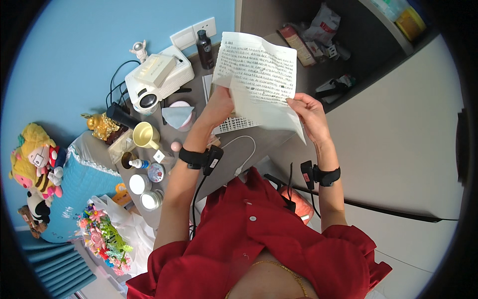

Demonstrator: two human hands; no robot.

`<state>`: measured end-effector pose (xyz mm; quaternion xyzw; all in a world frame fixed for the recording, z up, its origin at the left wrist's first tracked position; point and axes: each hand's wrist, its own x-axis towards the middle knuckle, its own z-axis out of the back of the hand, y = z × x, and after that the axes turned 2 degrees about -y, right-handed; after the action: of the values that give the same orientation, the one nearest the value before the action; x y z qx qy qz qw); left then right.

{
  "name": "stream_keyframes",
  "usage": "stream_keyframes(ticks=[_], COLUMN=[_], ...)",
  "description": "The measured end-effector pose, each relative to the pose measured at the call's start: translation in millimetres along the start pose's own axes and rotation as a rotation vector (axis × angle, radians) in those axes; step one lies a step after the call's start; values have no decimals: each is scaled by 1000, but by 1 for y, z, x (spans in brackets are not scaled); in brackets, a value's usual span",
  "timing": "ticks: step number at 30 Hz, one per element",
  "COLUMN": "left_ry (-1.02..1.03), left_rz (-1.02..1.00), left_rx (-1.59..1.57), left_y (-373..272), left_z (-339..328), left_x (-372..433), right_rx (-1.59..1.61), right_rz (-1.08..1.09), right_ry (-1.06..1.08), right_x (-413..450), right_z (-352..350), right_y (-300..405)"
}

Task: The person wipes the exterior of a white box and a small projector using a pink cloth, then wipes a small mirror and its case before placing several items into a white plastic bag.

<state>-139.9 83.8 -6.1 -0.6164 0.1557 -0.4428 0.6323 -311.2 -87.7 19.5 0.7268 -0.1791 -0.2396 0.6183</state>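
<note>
A creased sheet of paper (pixel 257 71), covered in handwriting, is held up above the desk. My left hand (pixel 220 106) grips its lower left side, the fingertips partly hidden by the sheet. At the right edge, my right hand (pixel 308 114) pinches it between thumb and fingers. The bottom of the sheet curls and its lower right corner points down. Below the paper lies a flat white item with a black printed pattern (pixel 237 124), mostly covered. Each wrist wears a black strap with a small device and a cable.
On the left stand a white projector (pixel 168 78) with a box on it, a dark bottle (pixel 204 50), a yellow mug (pixel 145 135) and several jars (pixel 140 184). A white cable (pixel 254 145) loops over the desk edge. An open shelf (pixel 298 78) holds packets at upper right.
</note>
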Motion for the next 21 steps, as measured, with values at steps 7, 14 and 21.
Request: stream_keyframes(ticks=[7,14,21], left_ry=[-207,-133,-323], left_rz=[316,441,128], left_rx=[-811,-644,250], left_y=[-7,-4,0], left_z=[-20,-18,-34], left_x=[13,7,0], right_rx=[-10,388,335], right_rz=[-29,-22,-2], right_ry=[214,109,62], right_x=[-7,3,9], right_z=[-5,1,11], right_y=[-7,-15,-31])
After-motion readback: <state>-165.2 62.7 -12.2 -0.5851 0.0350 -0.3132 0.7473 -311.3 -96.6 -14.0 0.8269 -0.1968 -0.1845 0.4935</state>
